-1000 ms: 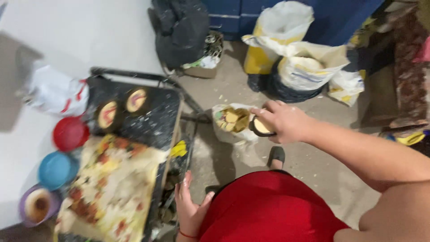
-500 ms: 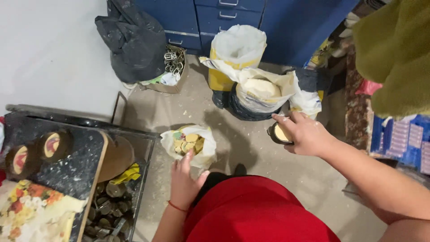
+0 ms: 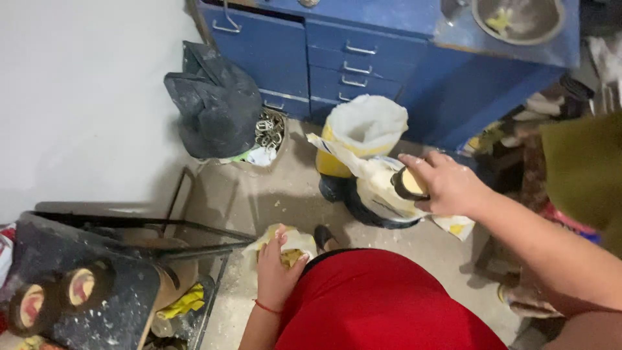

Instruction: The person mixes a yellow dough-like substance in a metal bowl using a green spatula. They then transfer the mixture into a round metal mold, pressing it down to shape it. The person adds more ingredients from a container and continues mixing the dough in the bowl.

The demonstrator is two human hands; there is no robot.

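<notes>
While the right hand [image 3: 450, 186] reaches to the right with its fingers curled around a small dark cup [image 3: 407, 183] of yellowish stuff, it holds the cup over an open white sack [image 3: 379, 188] on the floor. Nearer, the left hand [image 3: 275, 269] grips the mouth of a small white bag [image 3: 291, 241], just left of the red garment [image 3: 382, 304]. Farther off stands a blue cabinet [image 3: 363, 45].

The left hand [image 3: 275, 272] covers most of the small bag [image 3: 290, 241]; the metal bowl [image 3: 518, 18] is cut off by the far edge.
</notes>
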